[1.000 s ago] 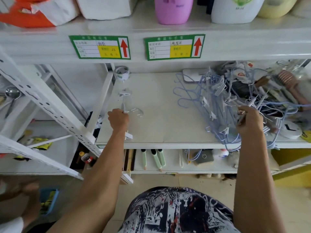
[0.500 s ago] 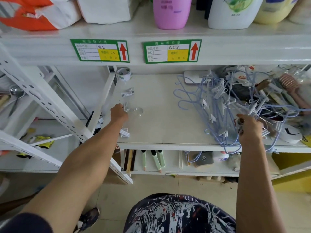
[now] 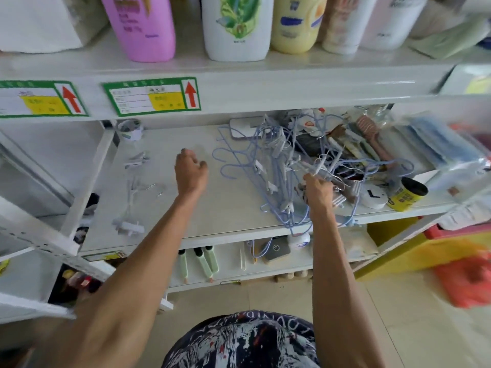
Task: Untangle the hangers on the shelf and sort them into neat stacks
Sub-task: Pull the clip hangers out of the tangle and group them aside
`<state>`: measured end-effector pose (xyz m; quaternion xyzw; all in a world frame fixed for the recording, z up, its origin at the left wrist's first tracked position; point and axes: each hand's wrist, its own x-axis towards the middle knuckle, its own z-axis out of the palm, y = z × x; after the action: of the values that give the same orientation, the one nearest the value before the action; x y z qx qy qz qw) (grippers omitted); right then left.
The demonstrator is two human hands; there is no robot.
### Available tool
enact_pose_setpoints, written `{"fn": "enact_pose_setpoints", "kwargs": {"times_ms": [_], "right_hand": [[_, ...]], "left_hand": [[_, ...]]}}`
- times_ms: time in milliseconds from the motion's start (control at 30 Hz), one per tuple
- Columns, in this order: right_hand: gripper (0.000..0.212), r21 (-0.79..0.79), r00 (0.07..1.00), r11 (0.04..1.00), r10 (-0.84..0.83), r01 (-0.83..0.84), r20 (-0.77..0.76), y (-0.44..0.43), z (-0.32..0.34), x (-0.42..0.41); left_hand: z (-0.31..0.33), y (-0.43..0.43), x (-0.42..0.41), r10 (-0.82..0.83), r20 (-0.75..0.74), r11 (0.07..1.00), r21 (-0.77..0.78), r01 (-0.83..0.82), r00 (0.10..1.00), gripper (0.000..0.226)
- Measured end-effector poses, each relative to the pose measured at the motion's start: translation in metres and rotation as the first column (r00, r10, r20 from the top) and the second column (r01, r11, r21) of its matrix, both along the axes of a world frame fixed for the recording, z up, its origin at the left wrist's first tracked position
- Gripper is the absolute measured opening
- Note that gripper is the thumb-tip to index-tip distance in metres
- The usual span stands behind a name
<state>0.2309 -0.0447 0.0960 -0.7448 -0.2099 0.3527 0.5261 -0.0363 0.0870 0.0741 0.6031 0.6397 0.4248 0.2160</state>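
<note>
Up on the middle shelf (image 3: 212, 219), seen from the head camera, the tangle of hangers (image 3: 265, 166) sits at about three o'clock from the board's centre. It is a knot of pale blue wire hooks and white clips. It spreads back toward the rear wall and forward until a few loops hang over the front edge.

The right hand (image 3: 317, 191) is at the tangle's five o'clock corner. Its grip is curled tight round a bunch of wires and clips in the tangle of hangers.

The left hand (image 3: 190, 171) is over bare board just at nine o'clock of the tangle, apart from it. Its grip is loose, with the fingers half curled and nothing in them. Whether it touches the board cannot be told.

Well off at nine o'clock of that hand lies a single white clip hanger (image 3: 130, 200), flat, near the shelf's left upright. A roll of tape (image 3: 130, 130) stands at the board's eleven o'clock corner.

At three o'clock of the right hand a yellow can (image 3: 406, 196) lies tilted near the front edge. A hairbrush (image 3: 372, 136) lies at one o'clock, behind the tangle.

On the shelf above stand a pink bottle (image 3: 143, 25) and a white bottle (image 3: 236, 27), with a green price label (image 3: 151, 95) on the edge below them.
</note>
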Motion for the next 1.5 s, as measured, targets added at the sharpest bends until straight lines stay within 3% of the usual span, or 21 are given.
{"fn": "enact_pose_setpoints", "kwargs": {"times_ms": [67,133,200,333,500,667,767,867,933,1033,1200,1300,1500], "right_hand": [[0.029,0.003,0.998,1.0,0.025,-0.025,0.054,-0.001,-0.001,0.002],[0.035,-0.002,0.989,0.998,0.063,-0.064,0.133,-0.001,0.0,0.009],[0.04,-0.038,0.961,0.99,0.141,-0.136,0.237,-0.002,0.002,0.019],[0.027,-0.131,0.871,0.964,0.265,-0.231,0.414,-0.005,0.004,0.047],[0.023,-0.158,0.809,0.916,0.401,-0.37,0.43,-0.015,-0.005,0.088],[0.027,-0.145,0.707,0.841,0.521,-0.521,0.478,-0.03,-0.014,0.117],[0.034,-0.131,0.699,0.812,0.561,-0.569,0.443,-0.037,-0.021,0.13],[0.036,-0.132,0.693,0.794,0.588,-0.594,0.417,-0.038,-0.021,0.142],[0.043,-0.065,0.738,0.811,0.559,-0.581,0.378,-0.038,-0.022,0.148],[0.032,0.052,0.855,0.91,0.364,-0.41,0.37,-0.04,-0.025,0.161],[0.021,0.019,0.944,0.998,0.044,-0.053,0.326,-0.049,-0.031,0.173],[0.027,-0.055,0.935,0.99,0.142,-0.131,0.325,-0.048,-0.046,0.176],[0.052,-0.075,0.92,0.955,0.295,-0.286,0.258,-0.046,-0.045,0.179]], "left_hand": [[0.013,-0.019,0.064,-0.198,0.143,0.97,-0.116,0.215,0.97,0.008],[0.022,-0.041,0.121,-0.358,0.27,0.877,-0.233,0.421,0.894,0.008],[0.021,-0.058,0.167,-0.421,0.317,0.807,-0.297,0.51,0.85,0.015],[0.025,-0.086,0.219,-0.353,0.422,0.747,-0.41,0.523,0.835,0.025],[0.031,-0.104,0.244,-0.223,0.535,0.685,-0.509,0.522,0.815,0.02],[0.028,-0.116,0.271,-0.067,0.578,0.632,-0.607,0.482,0.814,0.037],[0.028,-0.12,0.283,-0.049,0.609,0.607,-0.611,0.508,0.792,0.048],[0.031,-0.123,0.289,-0.083,0.6,0.615,-0.598,0.515,0.796,0.026],[0.031,-0.124,0.292,-0.049,0.619,0.636,-0.585,0.502,0.784,0.017],[0.03,-0.123,0.293,0.088,0.693,0.65,-0.584,0.486,0.716,0.022],[0.029,-0.136,0.303,0.124,0.706,0.713,-0.552,0.431,0.698,0.027],[0.022,-0.145,0.309,0.142,0.733,0.751,-0.517,0.41,0.665,0.028],[0.013,-0.145,0.313,0.108,0.704,0.783,-0.495,0.376,0.702,0.029]]}}
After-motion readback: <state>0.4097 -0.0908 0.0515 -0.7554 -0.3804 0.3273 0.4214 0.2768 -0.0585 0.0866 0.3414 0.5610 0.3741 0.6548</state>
